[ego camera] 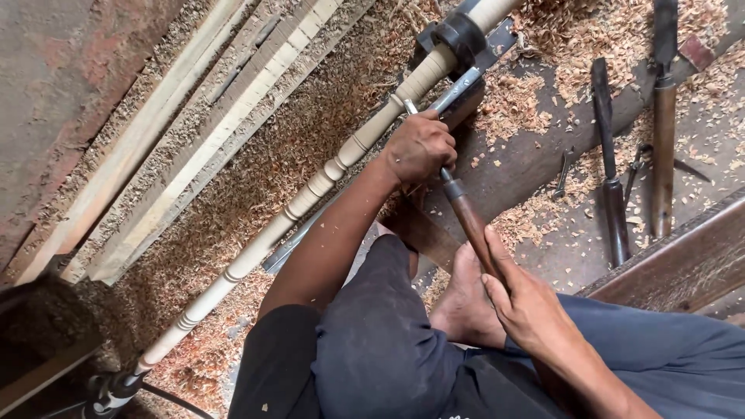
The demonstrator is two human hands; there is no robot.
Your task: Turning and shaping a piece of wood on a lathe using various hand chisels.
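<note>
Two long boards (155,147) are laid along the far side of the spindle, toward 10 o'clock, with a strip of shavings (256,178) between them and the work; little open room is left there. Toward 2 o'clock a dark beam (535,155) is strewn with more shavings, and three spare chisels (613,171) are laid on it, well apart from the hands.

The spindle (310,194) is seen as a pale, slender wooden piece running from 7 o'clock up to 1 o'clock, turned with beads and rings along its length. Its upper end is passed through a black collar (458,35); its lower end is seated in a dark fitting (109,388).

The chisel (466,217) is laid across a metal rest (458,85), its blade reaching the spindle near the centre; whether the edge is actually touching the wood appears likely but cannot be told for sure. The left hand (419,147) is clenched over the blade, pressed down by the rest. The right hand (524,299) is wrapped on the brown wooden handle at 5 o'clock. A bare foot (466,302) is tucked between the knees.
</note>
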